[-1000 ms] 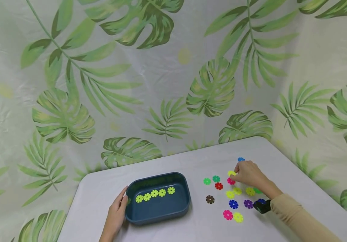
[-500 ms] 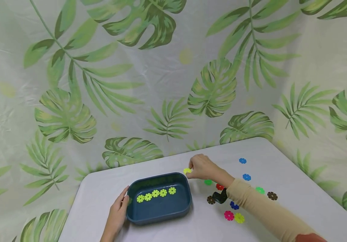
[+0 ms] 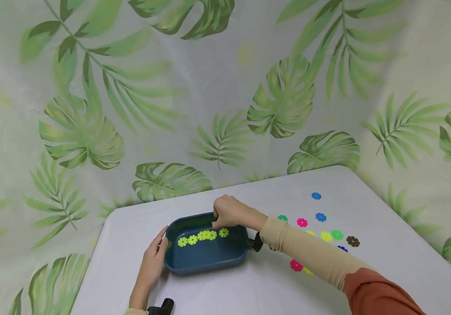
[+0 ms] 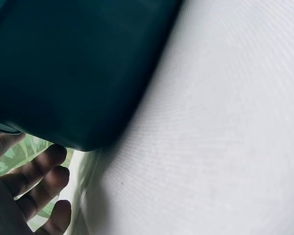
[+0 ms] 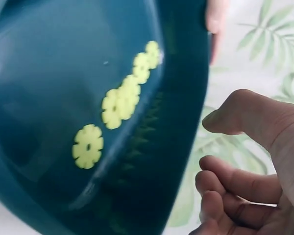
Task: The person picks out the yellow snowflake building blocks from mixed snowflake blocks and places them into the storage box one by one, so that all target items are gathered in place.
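A dark blue basin (image 3: 205, 264) holds a row of several yellow flower-shaped plastic discs (image 3: 224, 232) on its floor; two in the middle overlap. My left hand (image 3: 152, 258) grips the basin's left end, with its thumb at the rim; in the left wrist view its other fingers (image 4: 41, 181) are bent beside the basin wall. Over the far right rim is my right hand (image 3: 231, 213). The right wrist view shows that hand's thumb (image 5: 240, 112) apart from its loosely bent fingers, with nothing between them.
To the right of the basin, several loose discs lie on the white table (image 3: 249, 284), including blue (image 3: 321, 217), pink (image 3: 296, 265), green (image 3: 337, 235) and brown (image 3: 353, 241) ones. The right forearm covers some. A leaf-patterned curtain (image 3: 217, 87) hangs behind the table.
My right hand took a yellow disc from the loose ones, carried it left over the basin and let it go; it now overlaps another in the row. The left hand stayed on the basin.
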`<state>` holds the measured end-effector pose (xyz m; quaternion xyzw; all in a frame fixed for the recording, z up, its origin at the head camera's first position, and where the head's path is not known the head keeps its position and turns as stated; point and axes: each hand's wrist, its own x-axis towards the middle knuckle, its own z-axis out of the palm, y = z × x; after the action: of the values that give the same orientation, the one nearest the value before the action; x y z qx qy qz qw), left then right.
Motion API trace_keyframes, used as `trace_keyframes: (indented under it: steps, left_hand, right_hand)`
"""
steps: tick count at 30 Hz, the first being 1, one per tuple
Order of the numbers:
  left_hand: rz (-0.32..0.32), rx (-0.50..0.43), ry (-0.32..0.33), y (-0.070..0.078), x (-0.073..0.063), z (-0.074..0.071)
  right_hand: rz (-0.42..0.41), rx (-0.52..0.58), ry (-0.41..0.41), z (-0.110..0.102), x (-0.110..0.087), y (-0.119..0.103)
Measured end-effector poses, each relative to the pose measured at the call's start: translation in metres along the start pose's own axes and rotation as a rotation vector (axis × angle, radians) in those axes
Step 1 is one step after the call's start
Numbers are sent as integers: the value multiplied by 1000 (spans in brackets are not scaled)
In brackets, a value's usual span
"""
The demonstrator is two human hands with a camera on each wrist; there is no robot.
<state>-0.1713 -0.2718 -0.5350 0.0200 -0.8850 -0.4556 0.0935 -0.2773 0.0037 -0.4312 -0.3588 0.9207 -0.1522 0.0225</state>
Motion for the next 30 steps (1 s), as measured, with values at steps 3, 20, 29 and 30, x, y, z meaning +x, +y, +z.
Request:
trace_keyframes:
  steps: [3,20,29,30]
  left_hand:
    - [-8,-9,-14,1,1,-1]
    - [-11,-2,-10,2,6,-3]
    - [-3,7,-4,0,8,-4]
    - [-2,7,-3,0,9,-3]
  right_hand:
    - [6,-26,-48,2,2,2]
    - [26,-221,-235,23,18,-17]
    - [9,-288,-212,25,33,-23]
    - [9,-289,-213,27,34,-24]
